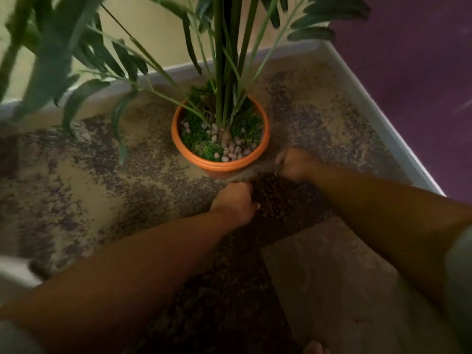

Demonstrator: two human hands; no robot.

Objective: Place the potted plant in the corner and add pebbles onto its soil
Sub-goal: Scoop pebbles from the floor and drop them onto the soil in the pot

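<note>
Speckled floor (76, 175), corner pot (221, 164); left hand (236, 204), right hand (293, 163) grip bag (270, 198) edge.

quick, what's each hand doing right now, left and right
Left hand: closed on the near edge of the bag of pebbles.
Right hand: closed on the bag's far edge, beside the pot.

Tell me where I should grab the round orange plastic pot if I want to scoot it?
Probably by the thick ridged rim of the round orange plastic pot, one hand on each side, reaching in low from the near side. The tall green stems and drooping leaves crowd the top, so coming from above is awkward. The rim sticks out like a lip, giving fingers something to hook under.
</note>
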